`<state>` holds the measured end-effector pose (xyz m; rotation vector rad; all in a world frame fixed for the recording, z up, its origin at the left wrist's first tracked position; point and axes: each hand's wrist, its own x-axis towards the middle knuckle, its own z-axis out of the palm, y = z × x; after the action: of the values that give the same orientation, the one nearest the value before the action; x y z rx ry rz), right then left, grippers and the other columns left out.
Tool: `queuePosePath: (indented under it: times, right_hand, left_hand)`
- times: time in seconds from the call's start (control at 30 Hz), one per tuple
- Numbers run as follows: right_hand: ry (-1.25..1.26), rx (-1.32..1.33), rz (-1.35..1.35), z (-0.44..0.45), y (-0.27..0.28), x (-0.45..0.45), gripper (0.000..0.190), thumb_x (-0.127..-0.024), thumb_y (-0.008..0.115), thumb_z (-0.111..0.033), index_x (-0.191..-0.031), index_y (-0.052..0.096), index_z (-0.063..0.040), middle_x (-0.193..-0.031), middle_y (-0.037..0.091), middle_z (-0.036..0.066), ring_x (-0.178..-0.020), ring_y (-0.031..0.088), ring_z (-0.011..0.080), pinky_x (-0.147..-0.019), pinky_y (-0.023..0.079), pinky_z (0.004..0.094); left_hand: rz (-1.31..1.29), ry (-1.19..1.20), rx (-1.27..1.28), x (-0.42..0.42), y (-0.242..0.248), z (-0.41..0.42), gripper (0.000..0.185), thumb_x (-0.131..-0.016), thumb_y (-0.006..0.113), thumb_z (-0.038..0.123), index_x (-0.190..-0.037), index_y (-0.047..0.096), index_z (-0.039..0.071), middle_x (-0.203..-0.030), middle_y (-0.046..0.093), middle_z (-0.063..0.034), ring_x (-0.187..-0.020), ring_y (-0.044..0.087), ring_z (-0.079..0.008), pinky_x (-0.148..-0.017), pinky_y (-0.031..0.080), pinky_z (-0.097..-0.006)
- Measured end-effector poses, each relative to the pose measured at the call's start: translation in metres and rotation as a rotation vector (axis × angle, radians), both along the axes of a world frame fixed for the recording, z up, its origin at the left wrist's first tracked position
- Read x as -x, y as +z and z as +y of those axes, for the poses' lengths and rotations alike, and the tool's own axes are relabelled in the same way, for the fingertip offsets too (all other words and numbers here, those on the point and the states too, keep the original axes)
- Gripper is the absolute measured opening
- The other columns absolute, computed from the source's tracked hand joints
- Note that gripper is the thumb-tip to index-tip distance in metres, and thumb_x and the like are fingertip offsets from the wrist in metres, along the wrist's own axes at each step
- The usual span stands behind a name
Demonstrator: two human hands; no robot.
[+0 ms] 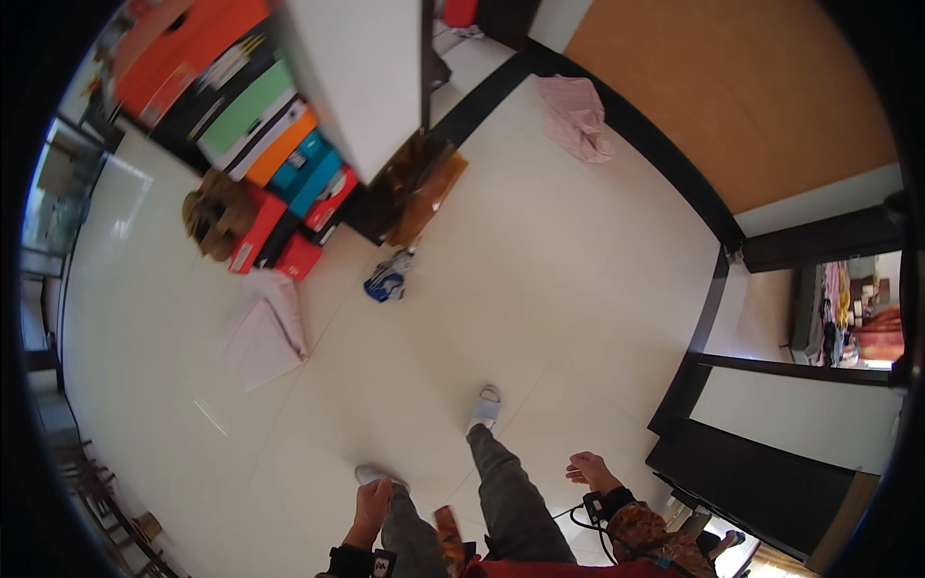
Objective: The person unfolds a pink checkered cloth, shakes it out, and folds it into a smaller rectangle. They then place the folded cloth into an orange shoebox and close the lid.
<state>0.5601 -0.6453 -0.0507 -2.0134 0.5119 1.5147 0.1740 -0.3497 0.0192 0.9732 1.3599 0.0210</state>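
Over my left trouser leg hangs my left hand (pixel 372 502), its fingers curled in and nothing seen in them. My right hand (pixel 591 469) is held out over the tiled floor (pixel 506 311), with fingers half bent and slightly apart, and it touches nothing. A strap with a small device (pixel 595 508) and a black cable sits at the right wrist; the left wrist bears a similar device (pixel 384 563). Both feet wear light slippers, the right slipper (pixel 485 410) ahead of the left slipper (pixel 370 473).
Stacked shoe boxes (pixel 249 115) stand at upper left against a white wall end (pixel 361 79). Nearby lie a brown bag (pixel 217 213), pink cloth (pixel 267 336), a blue-and-white crumpled item (pixel 389 276) and an amber plastic sheet (pixel 426 195). Another pink cloth (pixel 574 115) lies by the dark skirting; a black-topped surface (pixel 751 480) is at right.
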Motion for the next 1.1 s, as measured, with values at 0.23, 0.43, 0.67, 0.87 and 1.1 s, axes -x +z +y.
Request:
queuePosePath:
  times: [0.23,0.43,0.67,0.87,1.1]
  right_hand:
    - [-0.065,0.022,-0.122,0.018,-0.009,-0.114,0.025,-0.088,0.061,-0.024,-0.103,0.056,-0.004,-0.088,0.064,0.011,-0.073,0.065,0.0192,-0.062,0.052,0.0295]
    - [-0.089,-0.104,-0.16,0.103,-0.01,-0.214,0.02,-0.085,0.057,-0.016,-0.101,0.058,-0.003,-0.081,0.064,0.009,-0.065,0.064,0.0172,-0.055,0.05,0.0273]
    - [-0.185,-0.128,-0.193,0.216,-0.044,-0.369,0.014,-0.085,0.059,-0.013,-0.097,0.056,-0.006,-0.072,0.061,0.008,-0.055,0.061,0.0169,-0.045,0.047,0.027]
    - [-0.151,-0.108,-0.325,0.33,-0.089,-0.531,0.021,-0.089,0.059,-0.022,-0.104,0.054,-0.008,-0.078,0.062,0.008,-0.06,0.062,0.0162,-0.048,0.049,0.0268]
    - [-0.182,-0.179,-0.504,0.452,-0.197,-0.723,0.016,-0.078,0.057,-0.013,-0.093,0.059,-0.011,-0.071,0.06,0.006,-0.064,0.058,0.0196,-0.058,0.048,0.0341]
  left_hand:
    - [-0.041,-0.167,-0.067,-0.158,0.016,0.06,0.04,-0.094,0.048,0.026,-0.057,0.044,0.01,-0.051,0.039,0.0047,-0.044,0.034,-0.0044,-0.04,0.027,-0.0233]
    - [0.029,-0.059,0.014,-0.257,0.024,0.143,0.038,-0.093,0.049,0.023,-0.058,0.045,0.01,-0.051,0.039,0.0053,-0.041,0.032,-0.0046,-0.038,0.026,-0.0235]
    - [0.047,-0.118,-0.08,-0.405,0.025,0.285,0.038,-0.094,0.048,0.024,-0.058,0.046,0.01,-0.047,0.038,0.0037,-0.04,0.035,-0.0049,-0.037,0.027,-0.0236]
    - [0.11,-0.142,0.061,-0.5,0.034,0.357,0.037,-0.094,0.05,0.025,-0.061,0.047,0.009,-0.053,0.04,0.005,-0.042,0.035,-0.0024,-0.039,0.026,-0.0211]
    - [0.157,0.036,0.112,-0.592,-0.002,0.401,0.037,-0.094,0.049,0.025,-0.06,0.039,0.012,-0.051,0.035,0.0047,-0.04,0.032,-0.0045,-0.036,0.026,-0.0227]
